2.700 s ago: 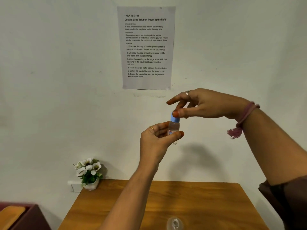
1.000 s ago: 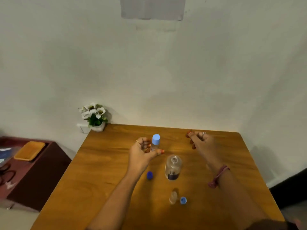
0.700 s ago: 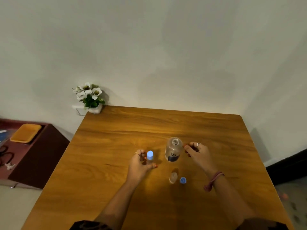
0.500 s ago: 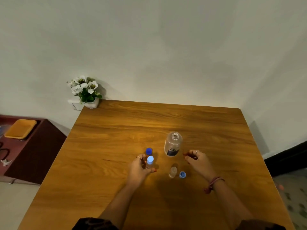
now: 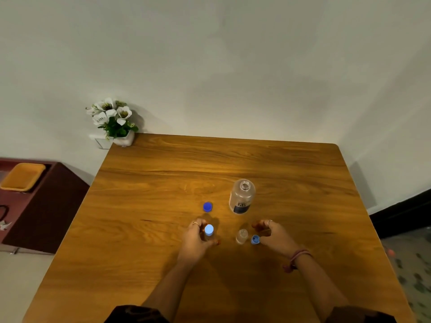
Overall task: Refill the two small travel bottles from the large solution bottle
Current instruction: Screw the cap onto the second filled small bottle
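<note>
We kept the capped bottle [image 5: 209, 232] upright in our left hand [image 5: 197, 241], its grip curled round the body, near and left of the big bottle [image 5: 241, 197], likely to set it on the surface [image 5: 149, 206]. Our right hand [image 5: 275, 236] hung loosely curled, holding nothing, beside the open bottle [image 5: 241, 236] and its cap [image 5: 255, 239], just nearer us than the big bottle.

Left hand [image 5: 195, 241] low, fingers curled in a grip, right hand [image 5: 274, 235] low beside it, fingers loosely curled
</note>
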The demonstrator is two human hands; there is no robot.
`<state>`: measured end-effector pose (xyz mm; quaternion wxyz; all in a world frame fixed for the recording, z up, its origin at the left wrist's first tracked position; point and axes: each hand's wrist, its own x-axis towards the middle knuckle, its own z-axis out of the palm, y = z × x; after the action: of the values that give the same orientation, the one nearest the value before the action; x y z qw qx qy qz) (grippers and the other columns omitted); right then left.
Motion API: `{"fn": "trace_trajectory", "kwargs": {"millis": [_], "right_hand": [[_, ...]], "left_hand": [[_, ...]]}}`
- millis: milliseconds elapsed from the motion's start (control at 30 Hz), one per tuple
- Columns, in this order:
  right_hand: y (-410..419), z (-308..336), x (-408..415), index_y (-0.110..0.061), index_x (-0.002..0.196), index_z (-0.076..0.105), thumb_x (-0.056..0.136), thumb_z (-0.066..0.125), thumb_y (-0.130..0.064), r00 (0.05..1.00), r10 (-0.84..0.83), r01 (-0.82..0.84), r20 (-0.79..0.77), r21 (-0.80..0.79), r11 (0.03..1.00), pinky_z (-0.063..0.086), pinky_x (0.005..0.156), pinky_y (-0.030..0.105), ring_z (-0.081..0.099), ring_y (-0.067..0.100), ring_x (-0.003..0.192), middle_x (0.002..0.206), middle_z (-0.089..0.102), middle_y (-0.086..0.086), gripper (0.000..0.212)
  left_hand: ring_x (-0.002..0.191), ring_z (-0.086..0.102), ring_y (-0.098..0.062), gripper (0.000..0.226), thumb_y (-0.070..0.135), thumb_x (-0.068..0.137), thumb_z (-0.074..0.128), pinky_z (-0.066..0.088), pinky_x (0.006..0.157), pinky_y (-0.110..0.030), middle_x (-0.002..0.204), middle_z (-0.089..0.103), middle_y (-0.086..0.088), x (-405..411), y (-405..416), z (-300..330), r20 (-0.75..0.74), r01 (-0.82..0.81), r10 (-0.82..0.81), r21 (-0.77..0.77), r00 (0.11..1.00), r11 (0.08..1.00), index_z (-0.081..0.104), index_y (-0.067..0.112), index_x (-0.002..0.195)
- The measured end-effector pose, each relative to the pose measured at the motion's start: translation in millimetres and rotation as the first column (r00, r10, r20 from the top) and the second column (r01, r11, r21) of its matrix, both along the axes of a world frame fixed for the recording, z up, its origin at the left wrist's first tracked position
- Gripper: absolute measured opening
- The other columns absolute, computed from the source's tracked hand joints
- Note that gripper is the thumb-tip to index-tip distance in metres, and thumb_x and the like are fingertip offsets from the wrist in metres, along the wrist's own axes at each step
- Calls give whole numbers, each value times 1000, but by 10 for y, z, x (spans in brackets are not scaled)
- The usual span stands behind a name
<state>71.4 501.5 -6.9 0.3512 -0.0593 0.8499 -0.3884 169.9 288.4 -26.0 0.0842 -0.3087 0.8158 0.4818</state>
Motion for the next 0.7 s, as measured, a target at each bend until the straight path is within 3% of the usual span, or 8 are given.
{"fn": "trace_trajectory", "kwargs": {"millis": [133, 200, 300, 433, 500, 633, 700], "right_hand": [[26, -69, 11, -18, 119, 54, 78, 65, 2, 997, 77, -77, 11, 10, 997, 51, 88, 23, 57, 10, 108, 122, 58, -1, 47], [36, -79, 15, -15, 124, 50, 76, 65, 4, 995, 105, -105, 2, 37, 994, 49, 93, 24, 54, 12, 113, 125, 54, -2, 54], [54, -95, 5, -16, 125, 50, 75, 67, 3, 991, 134, -132, -24, 53, 990, 47, 91, 20, 51, 10, 112, 123, 50, -3, 56], [66, -136, -19, -19, 118, 56, 72, 75, -7, 987, 149, -144, -65, 76, 987, 46, 89, 19, 54, 11, 107, 118, 54, -4, 51], [83, -159, -27, -20, 114, 59, 70, 79, -13, 985, 150, -145, -89, 57, 988, 47, 87, 19, 57, 10, 104, 116, 57, -3, 49], [103, -186, -18, -20, 107, 63, 70, 79, -13, 980, 153, -151, -129, 26, 988, 51, 90, 25, 60, 11, 102, 112, 60, -3, 41], [101, -213, -14, -21, 104, 63, 72, 78, -13, 985, 117, -113, -129, 39, 993, 49, 89, 23, 59, 12, 102, 111, 60, -3, 36]], "left_hand": [[114, 47, -10, 77, 18, 61, 87, 44, 96, -24, 119, 46, 10, 5, 18, 175, -46, 27, -26, 13, 999, 1000, 48, 18, 127], [122, 42, -10, 95, 26, 55, 90, 41, 105, -31, 129, 43, 8, 10, 9, 297, -82, 53, -50, 36, 995, 998, 40, 18, 136], [135, 33, -13, 104, 40, 56, 87, 35, 112, -38, 144, 34, 6, -3, 56, 522, -103, 232, -238, -71, 966, 970, 31, 24, 143], [142, 20, -9, 91, 50, 76, 70, 22, 115, -30, 153, 23, 9, -127, 329, 786, -3, 512, -557, -392, 830, 765, 18, 31, 148], [142, 21, -10, 87, 43, 82, 68, 22, 114, -28, 153, 25, 7, -198, 522, 818, -8, 542, -599, -417, 801, 730, 15, 30, 149], [138, 31, -13, 87, 22, 84, 69, 33, 111, -29, 151, 29, 3, -240, 810, 673, -42, 403, -422, -229, 906, 886, 13, 24, 150], [139, 30, -14, 88, 15, 84, 70, 31, 111, -27, 152, 28, 0, -241, 869, 560, -39, 312, -322, -159, 946, 937, 13, 19, 150]]}}
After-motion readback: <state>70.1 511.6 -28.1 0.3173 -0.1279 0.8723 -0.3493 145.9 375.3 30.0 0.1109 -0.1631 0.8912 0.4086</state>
